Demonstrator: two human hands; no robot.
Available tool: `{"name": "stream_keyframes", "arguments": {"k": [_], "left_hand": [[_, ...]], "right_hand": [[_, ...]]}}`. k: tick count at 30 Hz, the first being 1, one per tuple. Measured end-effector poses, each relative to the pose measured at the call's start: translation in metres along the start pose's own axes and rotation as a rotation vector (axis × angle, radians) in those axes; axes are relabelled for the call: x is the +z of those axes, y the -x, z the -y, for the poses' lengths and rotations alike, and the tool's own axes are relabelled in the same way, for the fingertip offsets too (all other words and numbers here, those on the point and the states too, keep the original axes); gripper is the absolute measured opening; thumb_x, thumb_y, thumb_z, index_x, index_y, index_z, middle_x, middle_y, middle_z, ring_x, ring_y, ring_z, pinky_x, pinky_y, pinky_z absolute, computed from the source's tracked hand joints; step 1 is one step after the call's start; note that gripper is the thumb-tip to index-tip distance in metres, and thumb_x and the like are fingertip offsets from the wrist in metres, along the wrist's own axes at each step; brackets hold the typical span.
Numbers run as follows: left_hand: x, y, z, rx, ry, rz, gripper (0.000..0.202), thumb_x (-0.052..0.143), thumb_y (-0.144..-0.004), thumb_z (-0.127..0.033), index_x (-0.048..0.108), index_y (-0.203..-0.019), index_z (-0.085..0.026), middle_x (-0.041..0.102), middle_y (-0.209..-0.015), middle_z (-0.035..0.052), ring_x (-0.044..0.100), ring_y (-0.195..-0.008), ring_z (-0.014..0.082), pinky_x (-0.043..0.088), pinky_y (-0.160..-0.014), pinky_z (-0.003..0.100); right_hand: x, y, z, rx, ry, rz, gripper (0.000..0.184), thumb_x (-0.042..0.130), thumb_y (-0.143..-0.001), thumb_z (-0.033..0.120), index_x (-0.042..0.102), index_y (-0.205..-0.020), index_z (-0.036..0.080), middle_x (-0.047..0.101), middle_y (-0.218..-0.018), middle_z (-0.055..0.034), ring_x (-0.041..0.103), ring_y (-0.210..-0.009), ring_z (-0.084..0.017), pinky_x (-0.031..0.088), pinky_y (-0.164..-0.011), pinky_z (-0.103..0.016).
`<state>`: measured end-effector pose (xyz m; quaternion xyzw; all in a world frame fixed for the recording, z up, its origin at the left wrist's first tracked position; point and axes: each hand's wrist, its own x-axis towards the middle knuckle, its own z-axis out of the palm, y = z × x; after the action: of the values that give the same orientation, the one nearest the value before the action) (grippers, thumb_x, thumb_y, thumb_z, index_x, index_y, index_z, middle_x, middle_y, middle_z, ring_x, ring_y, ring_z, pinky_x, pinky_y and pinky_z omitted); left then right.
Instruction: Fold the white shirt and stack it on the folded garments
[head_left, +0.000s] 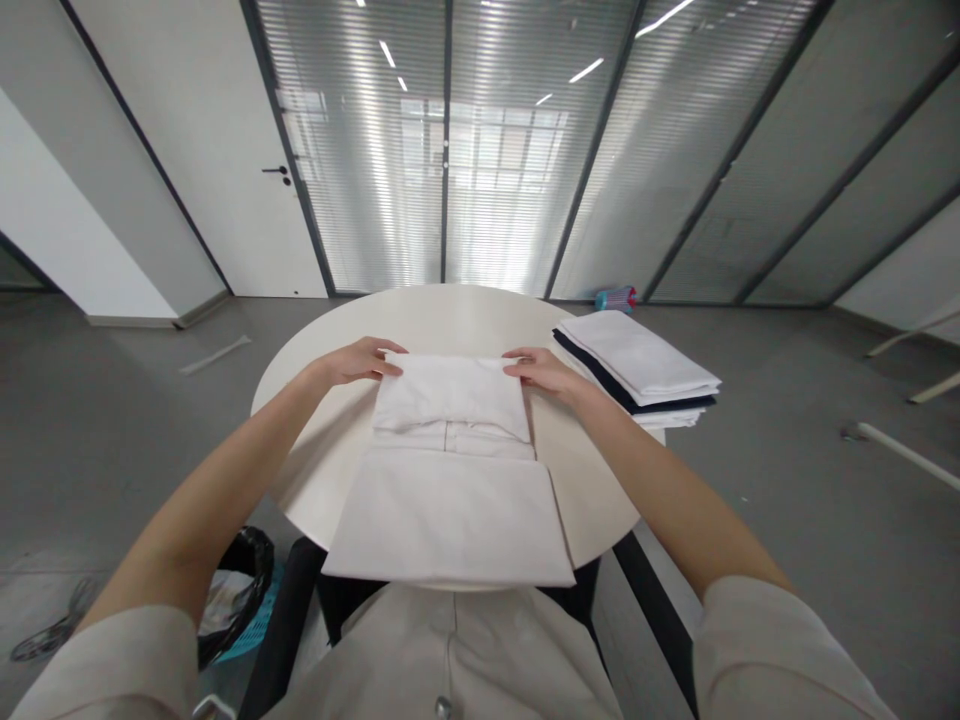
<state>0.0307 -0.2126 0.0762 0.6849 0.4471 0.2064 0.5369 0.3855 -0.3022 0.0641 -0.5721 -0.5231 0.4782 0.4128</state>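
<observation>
A white garment (450, 480) lies partly folded on a round white table (450, 310), its near end hanging over the table's front edge. Its far part is folded back over the middle. My left hand (367, 360) grips the fold's far left corner, fingers closed on the cloth. My right hand (540, 370) holds the far right corner the same way.
A stack of folded clothes (637, 370), white with one dark piece between, sits at the table's right edge. A basket with a black bag (240, 590) stands on the floor at lower left. A small pink and blue object (615, 298) lies on the floor beyond the table.
</observation>
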Motion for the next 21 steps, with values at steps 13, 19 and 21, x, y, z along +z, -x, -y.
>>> {"name": "stream_keyframes", "arguments": {"k": [13,19,21], "left_hand": [[-0.002,0.013,-0.041,0.597,-0.544,-0.383,0.047,0.065,-0.075,-0.032,0.065,-0.12,-0.017,0.061,-0.12,0.0084,0.058,-0.102,0.023,0.048,-0.086,0.032],[0.025,0.083,-0.006,0.846,-0.741,-0.473,0.036,0.06,-0.087,-0.023,0.063,-0.123,-0.025,0.06,-0.112,0.0081,0.057,-0.105,0.0232,0.048,-0.095,0.038],[0.035,0.105,0.009,0.876,-0.814,-0.462,0.039,0.06,-0.087,-0.019,0.063,-0.125,-0.029,0.059,-0.112,0.0093,0.057,-0.107,0.0245,0.049,-0.094,0.04]], "right_hand": [[-0.009,-0.005,0.042,-0.628,0.395,-0.204,0.041,0.071,-0.076,0.026,0.064,-0.116,0.018,0.061,-0.108,-0.0054,0.057,-0.081,-0.014,0.05,-0.075,-0.026],[0.009,0.08,0.028,-0.938,0.696,-0.204,0.036,0.062,-0.09,0.029,0.06,-0.126,0.025,0.062,-0.109,-0.008,0.058,-0.099,-0.023,0.049,-0.089,-0.038],[0.014,0.107,0.013,-0.99,0.802,-0.178,0.036,0.06,-0.092,0.025,0.06,-0.127,0.026,0.063,-0.108,-0.0089,0.058,-0.101,-0.024,0.047,-0.092,-0.042]]}}
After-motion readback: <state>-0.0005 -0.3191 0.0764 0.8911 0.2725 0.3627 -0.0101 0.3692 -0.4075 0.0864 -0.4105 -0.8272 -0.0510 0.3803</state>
